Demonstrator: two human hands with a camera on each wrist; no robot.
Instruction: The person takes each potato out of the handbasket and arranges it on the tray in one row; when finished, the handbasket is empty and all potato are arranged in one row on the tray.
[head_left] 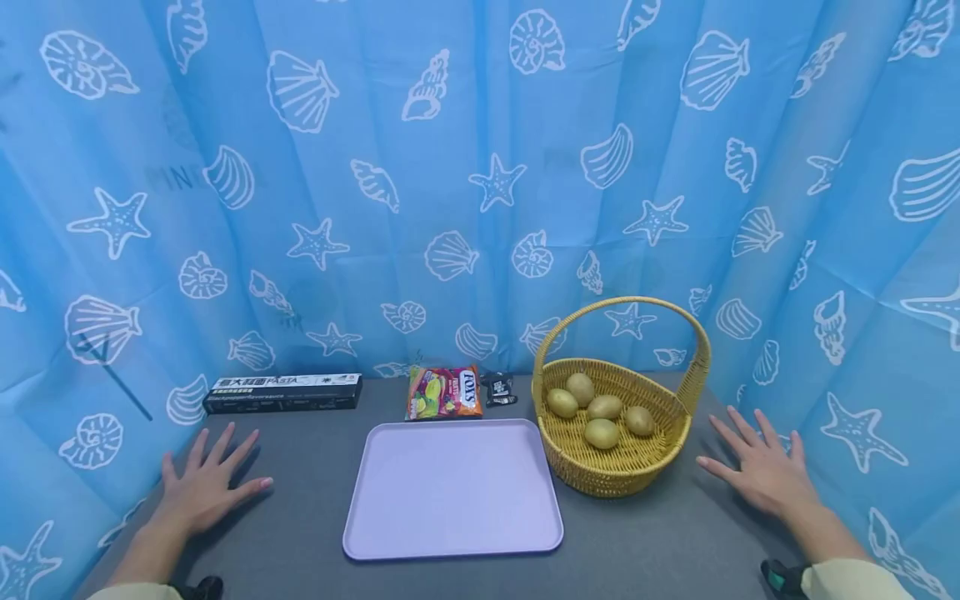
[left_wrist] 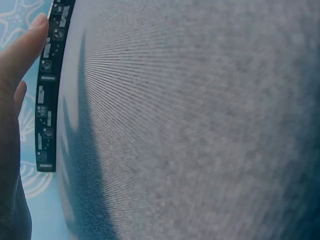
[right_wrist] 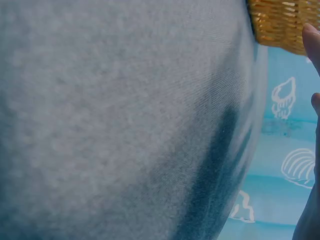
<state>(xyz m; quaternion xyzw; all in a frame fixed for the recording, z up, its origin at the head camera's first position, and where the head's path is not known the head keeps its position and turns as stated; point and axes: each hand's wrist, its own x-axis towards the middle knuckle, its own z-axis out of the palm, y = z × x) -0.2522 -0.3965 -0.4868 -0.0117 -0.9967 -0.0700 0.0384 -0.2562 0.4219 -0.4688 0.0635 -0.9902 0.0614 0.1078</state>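
My left hand (head_left: 201,492), fingers spread, is over the left side of the table and holds nothing. The pasta box (head_left: 283,393), long and black with a white top, lies just beyond it; the left wrist view shows its dark side (left_wrist: 49,90) too. On the right my other hand (head_left: 767,471) is likewise spread with nothing in it. Nearest to it stands a yellow wicker basket (head_left: 609,482) with a tall handle, holding several potatoes (head_left: 602,433). A lilac tray (head_left: 453,492) lies bare in the middle.
Behind the tray lie a colourful bag of Fox's fruit sweets (head_left: 444,393) and a small black packet (head_left: 498,389). A grey cloth covers the table (head_left: 300,500). Blue curtains (head_left: 480,208) with white shells and starfish enclose the back and both sides.
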